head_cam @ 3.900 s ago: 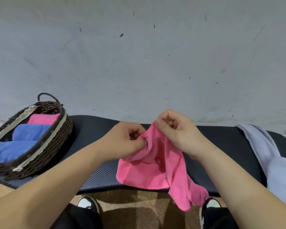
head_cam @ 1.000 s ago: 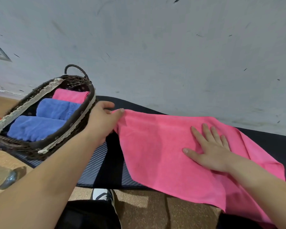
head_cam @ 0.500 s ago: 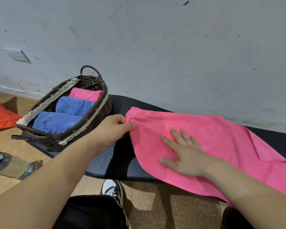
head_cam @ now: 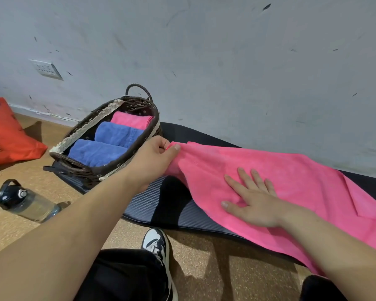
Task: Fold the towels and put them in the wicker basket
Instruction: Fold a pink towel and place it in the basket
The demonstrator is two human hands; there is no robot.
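A pink towel (head_cam: 295, 177) lies spread over the dark mat (head_cam: 172, 209), running off to the right. My left hand (head_cam: 154, 159) pinches its left corner between thumb and fingers, lifted a little. My right hand (head_cam: 250, 198) lies flat on the towel with fingers straight. The wicker basket (head_cam: 87, 168) stands at the mat's left end. It holds two folded blue towels (head_cam: 98, 151) and one folded pink towel (head_cam: 130, 120).
A grey wall (head_cam: 226, 61) rises right behind the mat, with a socket plate (head_cam: 46, 68) on it. On the cork floor at left lie a water bottle (head_cam: 24, 202) and a red bag (head_cam: 4, 135). My shoe (head_cam: 156, 242) shows below the mat.
The towel went from bunched between both hands to spread over the mat. My right hand slid left across it. My left hand now lifts the left corner slightly.
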